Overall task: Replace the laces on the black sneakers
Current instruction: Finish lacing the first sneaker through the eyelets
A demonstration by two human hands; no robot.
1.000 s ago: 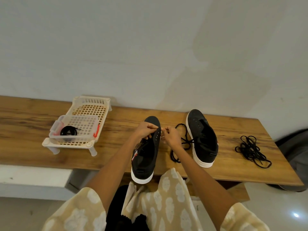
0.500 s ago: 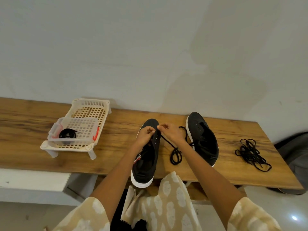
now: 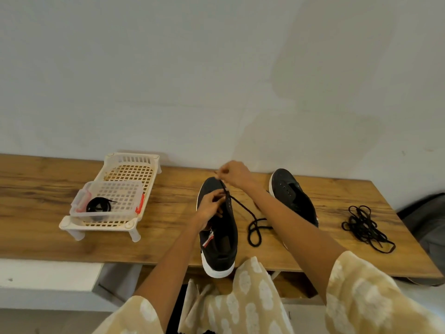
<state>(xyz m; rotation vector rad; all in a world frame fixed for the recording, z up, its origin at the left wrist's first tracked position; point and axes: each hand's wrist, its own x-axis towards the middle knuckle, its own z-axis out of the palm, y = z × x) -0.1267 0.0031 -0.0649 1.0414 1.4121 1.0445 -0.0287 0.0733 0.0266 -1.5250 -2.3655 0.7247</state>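
A black lace (image 3: 243, 208) is being pinched by the right grip (image 3: 232, 173), fingers curled round its end above the toe of the near sneaker (image 3: 220, 227). The lace is being held taut down to the eyelets, and its slack is lying looped on the desk (image 3: 168, 227) between the two sneakers. The near sneaker, overhanging the desk's front edge, is being gripped at its eyelet area by the left grip (image 3: 210, 206), fingers curled. The second sneaker (image 3: 295, 198) is lying toward the back edge. A bundle of laces (image 3: 366, 225) is lying near the right edge. Toward the left, a clear box (image 3: 108, 201) with a coiled lace (image 3: 98, 205) is being carried by a white rack (image 3: 125, 189).
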